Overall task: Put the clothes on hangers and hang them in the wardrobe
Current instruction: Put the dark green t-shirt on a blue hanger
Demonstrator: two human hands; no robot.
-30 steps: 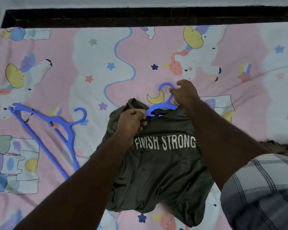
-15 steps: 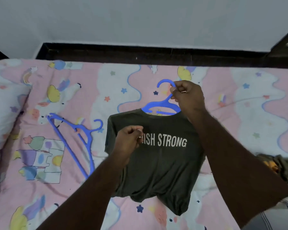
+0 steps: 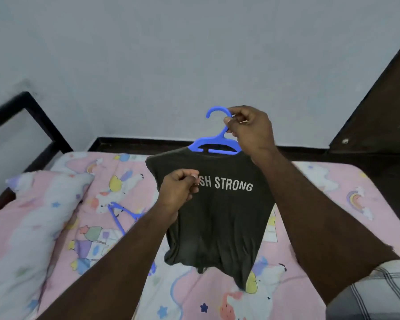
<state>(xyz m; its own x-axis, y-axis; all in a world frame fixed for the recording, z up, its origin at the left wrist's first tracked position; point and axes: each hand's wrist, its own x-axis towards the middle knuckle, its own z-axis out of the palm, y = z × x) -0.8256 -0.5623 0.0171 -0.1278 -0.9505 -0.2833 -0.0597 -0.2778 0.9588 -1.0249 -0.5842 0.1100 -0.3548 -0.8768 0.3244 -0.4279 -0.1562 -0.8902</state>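
Note:
A dark olive t-shirt with white lettering "STRONG" hangs from a blue plastic hanger, lifted clear above the bed. My right hand grips the hanger's neck just under its hook. My left hand pinches the shirt's front at chest height, covering the first letters of the print. The shirt's hem dangles over the bed sheet.
A pink cartoon-print bed sheet covers the bed, with a matching pillow at the left. Spare blue hangers lie on the sheet behind my left forearm. A grey wall stands behind; a dark wooden panel rises at right.
The shirt on its hanger has risen off the bed into the air, carried by both hands. The camera has tilted up, showing more wall and the pillow.

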